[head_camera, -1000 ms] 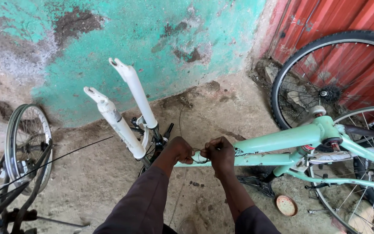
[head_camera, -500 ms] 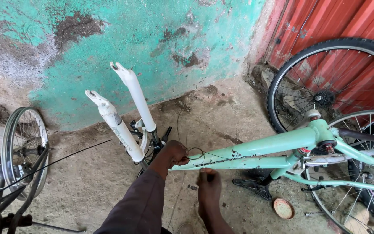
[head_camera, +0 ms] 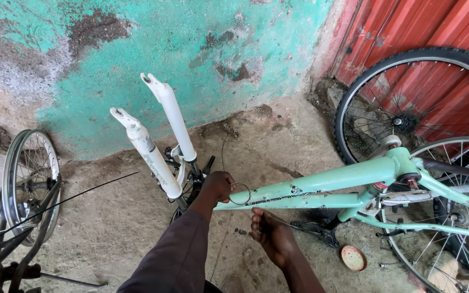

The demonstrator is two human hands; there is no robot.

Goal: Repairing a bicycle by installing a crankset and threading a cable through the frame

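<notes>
1. Since a second ago, when both my hands sat together on the mint-green bicycle frame (head_camera: 327, 187), my right hand (head_camera: 271, 239) has dropped off the tube and now hangs below it, nearer to me.
2. My left hand (head_camera: 219, 186) has stayed at the front end of the frame, closed around the head of it just beside the white fork legs (head_camera: 161, 135), which point up and away from the frame.
3. A thin cable (head_camera: 240, 193) curls in a small loop right against the frame, next to my left fingers; from there a strand runs down toward my right hand.
4. My right hand is loosely cupped, fingers part curled; whether it pinches the strand I cannot tell.
5. On the side of the frame's down tube there is a small dark decal (head_camera: 295, 190), too small to make out.
6. Below the frame, on the concrete, lies a small round rusty orange lid (head_camera: 353, 258), near the pedal (head_camera: 313, 230).
7. Behind the frame's rear end a spoked wheel with tyre (head_camera: 408, 103) leans on the red corrugated sheet (head_camera: 408, 27).
8. Well left of the frame stands a bare rim wheel (head_camera: 28, 184).
</notes>
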